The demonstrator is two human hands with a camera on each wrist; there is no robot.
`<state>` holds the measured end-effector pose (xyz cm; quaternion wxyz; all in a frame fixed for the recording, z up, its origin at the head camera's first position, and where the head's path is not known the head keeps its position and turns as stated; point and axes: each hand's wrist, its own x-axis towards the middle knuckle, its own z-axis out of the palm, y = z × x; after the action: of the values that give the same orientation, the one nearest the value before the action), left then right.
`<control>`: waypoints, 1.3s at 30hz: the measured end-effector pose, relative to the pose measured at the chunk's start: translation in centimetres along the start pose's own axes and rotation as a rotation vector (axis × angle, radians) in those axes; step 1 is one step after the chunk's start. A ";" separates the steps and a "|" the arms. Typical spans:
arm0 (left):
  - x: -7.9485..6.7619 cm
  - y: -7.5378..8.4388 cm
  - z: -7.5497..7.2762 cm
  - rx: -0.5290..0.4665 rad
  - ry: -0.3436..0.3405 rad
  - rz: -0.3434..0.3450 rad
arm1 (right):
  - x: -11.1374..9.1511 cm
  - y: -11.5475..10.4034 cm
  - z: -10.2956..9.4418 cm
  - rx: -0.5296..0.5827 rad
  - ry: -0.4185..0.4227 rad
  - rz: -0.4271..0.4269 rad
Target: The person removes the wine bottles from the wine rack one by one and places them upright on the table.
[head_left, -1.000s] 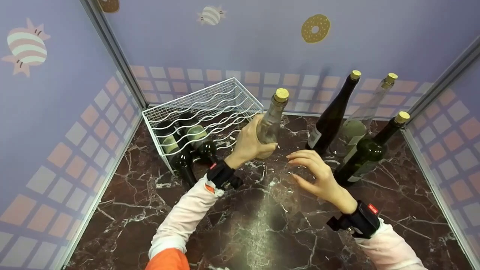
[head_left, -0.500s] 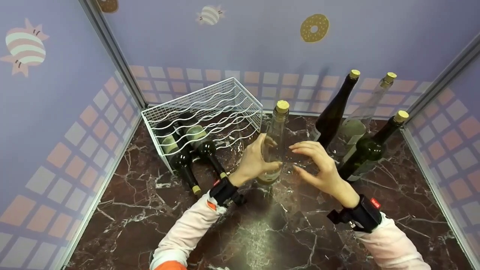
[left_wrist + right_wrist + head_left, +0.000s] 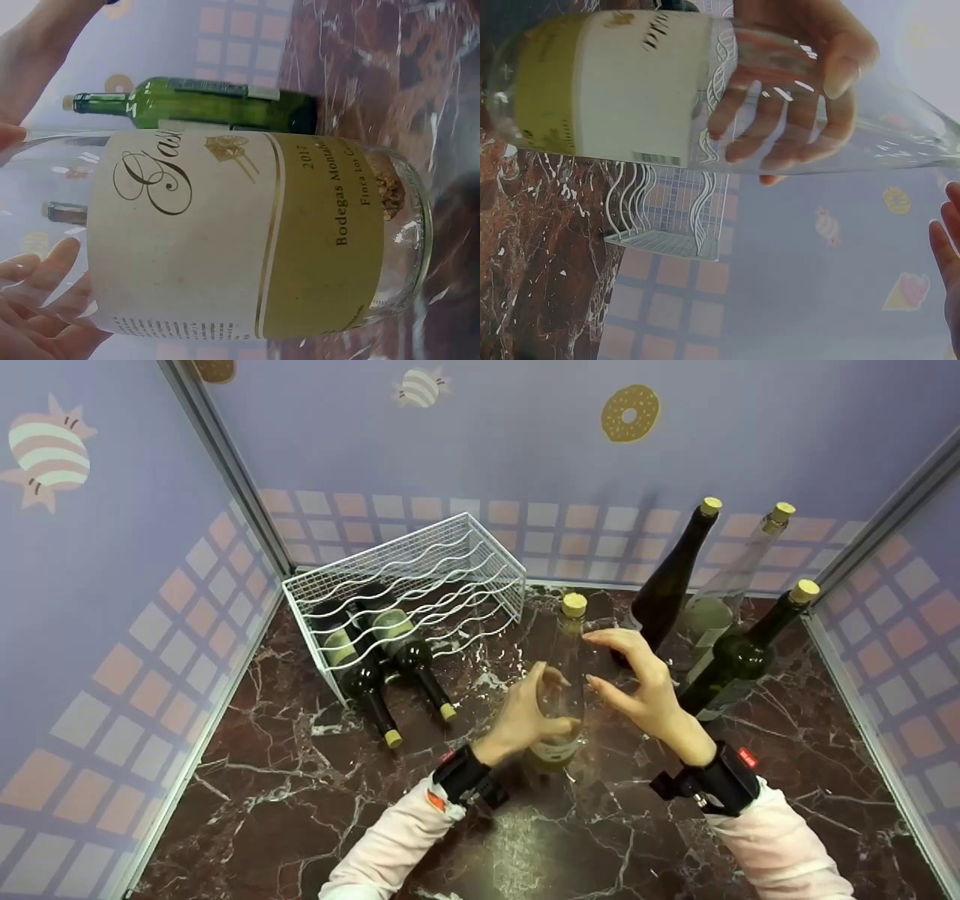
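Note:
A clear glass wine bottle with a yellow-topped cork stands nearly upright over the front middle of the floor. My left hand grips it by the body, and in the right wrist view fingers show through the glass. Whether its base touches the floor I cannot tell. A white and gold label fills the left wrist view. My right hand hovers to the right of the bottle's neck, fingers loosely curved and holding nothing; its fingertips look close to the glass, but contact is unclear.
Back left is a white wire wine rack with two dark bottles lying in it, necks forward. At right stand a dark brown bottle, a clear bottle and a green bottle. Walls enclose the marbled floor.
My left hand has carried the clear bottle down and toward me, slightly right, away from the rack. My right hand has stayed nearly in place, its fingertips a little higher and now near the neck.

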<state>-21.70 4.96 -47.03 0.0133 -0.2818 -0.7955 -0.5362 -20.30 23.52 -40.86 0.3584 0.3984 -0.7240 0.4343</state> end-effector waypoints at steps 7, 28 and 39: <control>-0.6 0.0 1.3 -0.022 -0.008 0.010 | -0.4 0.5 0.3 -0.009 -0.003 0.073; -0.9 0.3 3.3 -0.038 -0.055 0.015 | 0.0 -0.9 1.4 0.257 -0.084 0.270; -0.6 0.7 3.4 -0.067 -0.102 -0.053 | 0.0 -1.4 1.5 0.171 -0.058 0.307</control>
<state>-19.85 7.83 -48.07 -0.0511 -0.2881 -0.7839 -0.5476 -19.32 21.75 -40.94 0.2314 0.3245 -0.7469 0.5323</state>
